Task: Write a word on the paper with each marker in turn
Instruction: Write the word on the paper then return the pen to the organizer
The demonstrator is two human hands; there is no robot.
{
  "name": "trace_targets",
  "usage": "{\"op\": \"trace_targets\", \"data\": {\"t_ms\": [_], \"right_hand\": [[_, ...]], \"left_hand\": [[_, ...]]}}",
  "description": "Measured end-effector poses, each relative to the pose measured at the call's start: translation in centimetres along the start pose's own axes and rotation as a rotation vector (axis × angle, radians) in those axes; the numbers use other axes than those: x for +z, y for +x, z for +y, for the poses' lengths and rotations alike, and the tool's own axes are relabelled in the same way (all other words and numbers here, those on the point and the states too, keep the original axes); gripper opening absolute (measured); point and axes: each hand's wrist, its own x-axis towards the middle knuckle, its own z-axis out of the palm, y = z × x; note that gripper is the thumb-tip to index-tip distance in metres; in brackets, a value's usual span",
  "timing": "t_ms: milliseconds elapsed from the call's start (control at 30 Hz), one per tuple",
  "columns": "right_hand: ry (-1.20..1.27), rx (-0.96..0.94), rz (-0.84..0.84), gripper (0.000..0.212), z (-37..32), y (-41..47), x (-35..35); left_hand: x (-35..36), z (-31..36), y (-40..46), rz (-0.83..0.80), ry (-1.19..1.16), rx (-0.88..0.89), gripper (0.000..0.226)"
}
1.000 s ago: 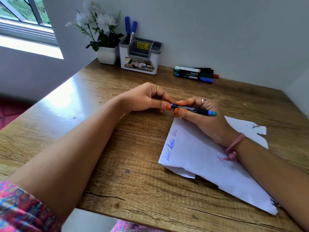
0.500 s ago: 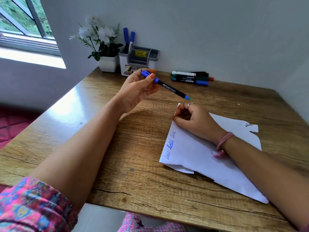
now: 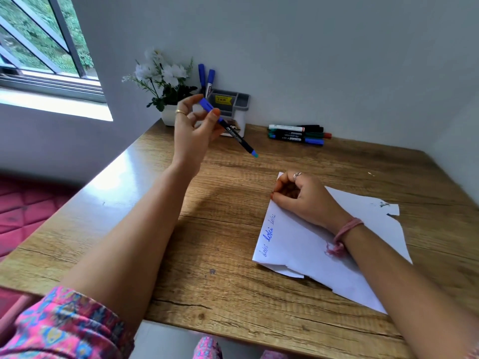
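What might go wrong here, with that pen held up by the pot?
The left hand only pinches the capped blue marker near its top, so it may slip and drop. Heading for the grey holder, it may knock the flower pot. The paper, pinned only by the right hand, may shift.

Organiser (image 3: 242, 104) partly behind left hand (image 3: 193, 130), marker labels (image 3: 290, 134) unreadable
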Motion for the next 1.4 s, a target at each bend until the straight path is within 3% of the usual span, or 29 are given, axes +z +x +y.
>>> {"op": "trace_targets", "data": {"t_ms": [233, 467, 767, 1033, 1400], "right_hand": [[0.020, 0.015, -0.024, 0.011, -0.1, 0.0, -0.2], [0.043, 0.050, -0.043, 0.014, -0.4, 0.0, -0.3], [0.064, 0.048, -0.026, 0.013, -0.1, 0.1, -0.2], [0.104, 0.041, -0.009, 0.016, 0.1, 0.3, -0.1], [0.122, 0.069, -0.006, 0.014, 0.3, 0.4, -0.2]], "left_hand": [[-1.9, 2.6, 2.8, 0.256, 0.206, 0.317, 0.029], [-1.8, 3.6, 9.7, 0.281, 0.515, 0.485, 0.030], [-0.8, 2.1, 16.5, 0.209, 0.814, 0.435, 0.035], [0.0, -0.1, 18.7, 0.156, 0.964, 0.251, 0.032], [-0.4, -1.6, 20.4, 0.058, 1.234, 0.129, 0.028]]}}
